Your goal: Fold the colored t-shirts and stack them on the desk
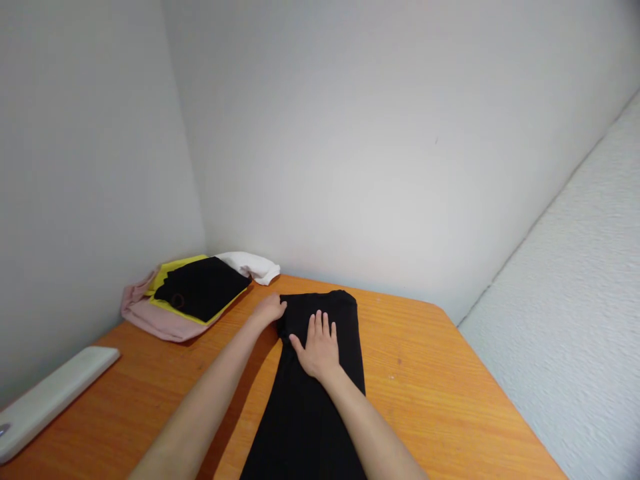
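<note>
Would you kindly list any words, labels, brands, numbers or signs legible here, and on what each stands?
Nothing can be read.
Laid-out black garment: no text showing.
Folded black cloth, back left: faint ring-shaped mark, no legible letters.
White object at left: small dark oval, too unclear to read.

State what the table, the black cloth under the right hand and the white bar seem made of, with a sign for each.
Table: probably wood or wood-look laminate, low sheen; grain lines streak its orange-brown top. Black cloth: matt fabric, fibre unclear; soft creases show. White bar: perhaps plastic, smooth; even colour, rounded corners.
</note>
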### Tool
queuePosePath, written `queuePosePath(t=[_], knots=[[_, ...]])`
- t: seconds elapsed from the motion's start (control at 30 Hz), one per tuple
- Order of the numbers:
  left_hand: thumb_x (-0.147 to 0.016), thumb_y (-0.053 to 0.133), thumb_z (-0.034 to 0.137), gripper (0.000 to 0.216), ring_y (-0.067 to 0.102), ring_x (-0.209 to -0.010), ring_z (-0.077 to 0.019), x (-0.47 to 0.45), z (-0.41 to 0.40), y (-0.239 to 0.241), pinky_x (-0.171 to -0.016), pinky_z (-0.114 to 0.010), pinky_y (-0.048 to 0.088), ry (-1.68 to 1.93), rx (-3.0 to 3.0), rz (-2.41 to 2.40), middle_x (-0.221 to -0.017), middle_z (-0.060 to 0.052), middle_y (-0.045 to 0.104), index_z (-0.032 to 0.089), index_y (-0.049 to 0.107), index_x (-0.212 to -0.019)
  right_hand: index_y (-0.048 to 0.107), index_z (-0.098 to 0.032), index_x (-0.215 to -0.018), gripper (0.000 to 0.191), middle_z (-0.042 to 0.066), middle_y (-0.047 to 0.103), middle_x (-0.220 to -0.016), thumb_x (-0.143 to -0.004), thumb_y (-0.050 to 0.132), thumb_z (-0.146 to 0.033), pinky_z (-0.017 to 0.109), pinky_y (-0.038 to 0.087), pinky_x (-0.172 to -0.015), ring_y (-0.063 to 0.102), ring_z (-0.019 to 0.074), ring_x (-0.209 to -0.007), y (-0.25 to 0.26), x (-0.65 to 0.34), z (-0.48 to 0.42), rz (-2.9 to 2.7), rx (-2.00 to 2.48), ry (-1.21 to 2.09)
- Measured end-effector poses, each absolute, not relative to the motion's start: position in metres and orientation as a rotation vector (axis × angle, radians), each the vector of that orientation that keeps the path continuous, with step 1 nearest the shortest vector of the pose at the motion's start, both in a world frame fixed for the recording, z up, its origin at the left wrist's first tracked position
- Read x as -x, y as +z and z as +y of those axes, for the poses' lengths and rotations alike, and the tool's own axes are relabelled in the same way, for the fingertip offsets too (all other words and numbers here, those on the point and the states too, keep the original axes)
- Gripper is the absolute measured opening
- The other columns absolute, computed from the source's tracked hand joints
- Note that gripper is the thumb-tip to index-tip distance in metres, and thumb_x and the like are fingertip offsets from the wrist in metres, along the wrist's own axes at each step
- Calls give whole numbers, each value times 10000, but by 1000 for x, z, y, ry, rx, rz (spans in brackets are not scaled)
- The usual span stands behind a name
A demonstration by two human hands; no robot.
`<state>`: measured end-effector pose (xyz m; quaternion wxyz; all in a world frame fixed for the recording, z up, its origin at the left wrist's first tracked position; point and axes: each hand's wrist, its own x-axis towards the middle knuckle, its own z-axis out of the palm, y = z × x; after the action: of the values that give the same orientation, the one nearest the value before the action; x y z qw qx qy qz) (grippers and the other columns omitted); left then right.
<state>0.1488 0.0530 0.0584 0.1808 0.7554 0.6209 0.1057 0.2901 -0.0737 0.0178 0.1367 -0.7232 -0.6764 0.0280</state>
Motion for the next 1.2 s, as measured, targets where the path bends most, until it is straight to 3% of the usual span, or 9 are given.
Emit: queuePosePath(t=[0.17, 0.33, 0.43, 0.5, 0.57, 0.7, 0.93, 1.07, 1.2], knots=[[-929, 560, 388, 326, 632, -923, -182, -168, 67, 80, -807, -386, 544, 283, -2129, 1713, -1088, -72, 632, 145, 584, -1146, 248, 13, -1492, 854, 197, 129, -1560, -949, 178, -642, 490, 25, -1173, 43, 324, -1461, 29, -281, -86, -1966, 2055, 169], [-965, 489, 399, 324, 660, -788, -145, -207, 57, 86, -738, -332, 556, 259, -2266, 1413, -948, -49, 680, 129, 604, -1101, 308, 86, -1446, 1009, 277, 160, -1529, -881, 236, -747, 532, 52, -1165, 45, 383, -1448, 35, -257, -117, -1992, 2040, 268], [-990, 415, 351, 321, 643, -1034, -156, -219, 39, 70, -931, -331, 497, 293, -2400, 1190, -1136, -72, 683, 157, 596, -1171, 370, 49, -1435, 994, 270, 218, -1521, -870, 246, -759, 553, 8, -1162, 32, 380, -1449, 37, -251, -131, -2033, 2057, 261], [-969, 444, 360, 343, 466, -1309, -192, -219, 27, 55, -1108, -367, 344, 304, -2482, 1087, -1383, -78, 552, 190, 590, -1229, 377, 41, -1435, 965, 263, 228, -1521, -880, 254, -739, 546, -14, -1164, 36, 377, -1450, 36, -252, -135, -2051, 2041, 242], [-955, 443, 430, 449, 248, -1444, -232, -218, 19, 41, -1183, -439, 180, 286, -2538, 1037, -1533, -77, 361, 207, 523, -1337, 372, 47, -1435, 927, 264, 218, -1525, -895, 275, -700, 540, -25, -1167, 48, 377, -1450, 35, -253, -136, -2051, 2024, 212], [-969, 274, 554, 628, 90, -1480, -244, -219, 15, 24, -1187, -507, 82, 216, -2601, 1032, -1588, -81, 199, 202, 315, -1487, 350, 72, -1435, 917, 272, 218, -1521, -893, 339, -668, 535, -39, -1172, 73, 371, -1450, 31, -248, -137, -2036, 2039, 199], [-967, 235, 541, 644, 75, -1481, -254, -225, 17, 17, -1186, -507, 86, 181, -2705, 1083, -1598, -73, 158, 203, 250, -1514, 220, 17, -1499, 964, 185, 95, -1563, -858, 425, -673, 587, -28, -1171, -88, 367, -1440, 37, -230, -176, -2066, 1878, 326], [-966, 258, 519, 621, 98, -1480, -252, -226, 12, 14, -1186, -496, 97, 226, -2737, 1117, -1596, -65, 179, 218, 268, -1509, 262, -54, -1506, 882, 158, 84, -1567, -854, 519, -590, 638, 38, -1160, -80, 388, -1431, 26, -206, -212, -2188, 1692, 445], [-966, 279, 489, 592, 152, -1470, -262, -226, 5, 20, -1181, -502, 113, 280, -2752, 1148, -1577, -73, 251, 217, 314, -1491, 358, -194, -1488, 559, 107, 305, -1524, -958, 444, -351, 581, 279, -1139, 188, 335, -1432, 5, -171, -251, -2237, 1507, 570]])
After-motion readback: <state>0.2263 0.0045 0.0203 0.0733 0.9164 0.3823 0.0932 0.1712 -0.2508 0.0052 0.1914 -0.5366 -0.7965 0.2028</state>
